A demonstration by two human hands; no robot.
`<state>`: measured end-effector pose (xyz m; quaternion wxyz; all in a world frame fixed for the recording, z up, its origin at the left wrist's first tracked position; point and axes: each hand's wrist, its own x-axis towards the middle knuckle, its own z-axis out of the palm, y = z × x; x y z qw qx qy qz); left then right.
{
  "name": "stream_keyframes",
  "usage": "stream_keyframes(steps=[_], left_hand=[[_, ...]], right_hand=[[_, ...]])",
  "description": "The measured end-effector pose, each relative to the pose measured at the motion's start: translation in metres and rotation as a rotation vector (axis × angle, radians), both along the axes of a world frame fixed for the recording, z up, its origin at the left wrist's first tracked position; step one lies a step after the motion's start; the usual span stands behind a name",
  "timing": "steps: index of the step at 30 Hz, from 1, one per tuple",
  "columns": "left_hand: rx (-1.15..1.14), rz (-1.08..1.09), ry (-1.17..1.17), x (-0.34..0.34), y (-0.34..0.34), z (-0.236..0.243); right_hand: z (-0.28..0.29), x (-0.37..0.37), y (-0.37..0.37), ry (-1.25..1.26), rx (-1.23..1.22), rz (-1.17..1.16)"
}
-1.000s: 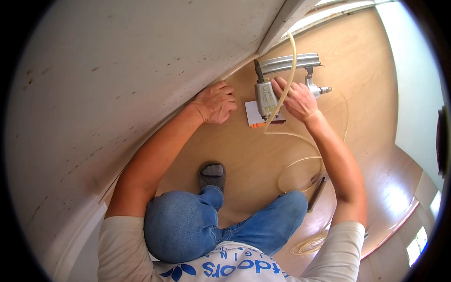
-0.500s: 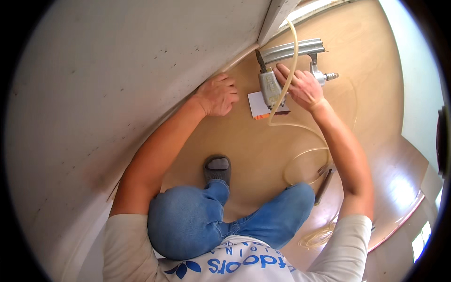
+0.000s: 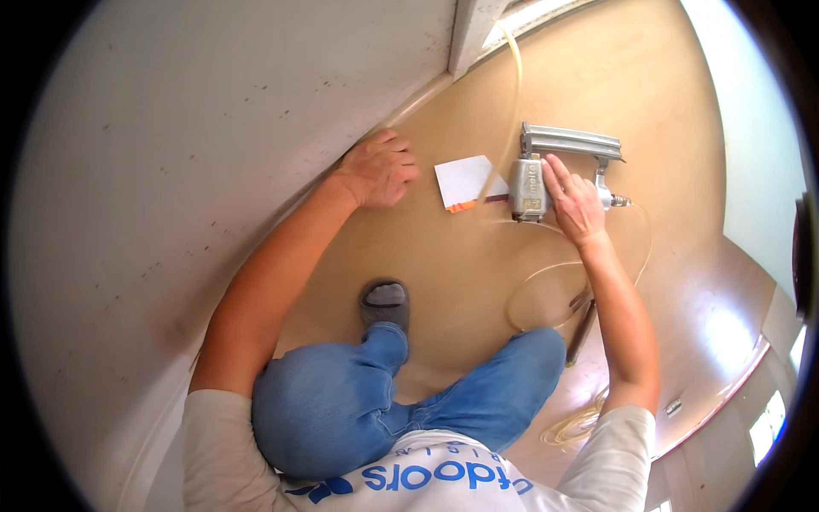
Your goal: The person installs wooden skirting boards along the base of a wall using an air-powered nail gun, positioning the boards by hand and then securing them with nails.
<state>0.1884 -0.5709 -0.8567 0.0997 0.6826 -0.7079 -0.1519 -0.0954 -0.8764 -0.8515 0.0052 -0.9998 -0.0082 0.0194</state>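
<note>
My right hand (image 3: 573,200) grips a grey pneumatic nail gun (image 3: 546,171) that rests on the tan floor, its long magazine pointing right. A clear air hose (image 3: 546,282) runs from the tool and loops over the floor. My left hand (image 3: 380,166) rests with bent fingers against the white baseboard (image 3: 409,98) where the white wall meets the floor; it holds nothing. A small white box with an orange edge (image 3: 465,182) lies on the floor between my two hands. I am crouched, one knee in blue jeans (image 3: 320,410) raised.
The white wall (image 3: 188,145) fills the left. A white door-frame post (image 3: 473,26) stands at the top. My grey slipper (image 3: 386,303) is planted below the box. A dark slim tool (image 3: 583,328) lies by my right knee. More coiled hose (image 3: 576,422) lies at the lower right.
The view has shifted, so both hands now sit lower in the picture. My right hand has set the nail gun further from the wall, and the white box is fully uncovered.
</note>
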Motion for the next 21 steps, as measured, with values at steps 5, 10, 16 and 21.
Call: stream_keyframes(steps=[5,10,16,21], left_hand=[[0.03,0.016,-0.008,0.002,0.0,-0.006],[0.068,0.124,0.147,-0.01,0.001,0.01],[0.234,0.563,0.358,-0.063,0.115,0.026],[0.412,0.906,0.412,-0.107,0.227,0.028]], right_hand=[[-0.003,0.0,-0.014,0.151,-0.03,-0.112],[0.03,0.008,0.008,0.126,0.074,-0.327],[0.037,0.117,0.067,-0.184,0.567,-0.381],[-0.008,0.205,0.051,0.109,0.574,-0.35]])
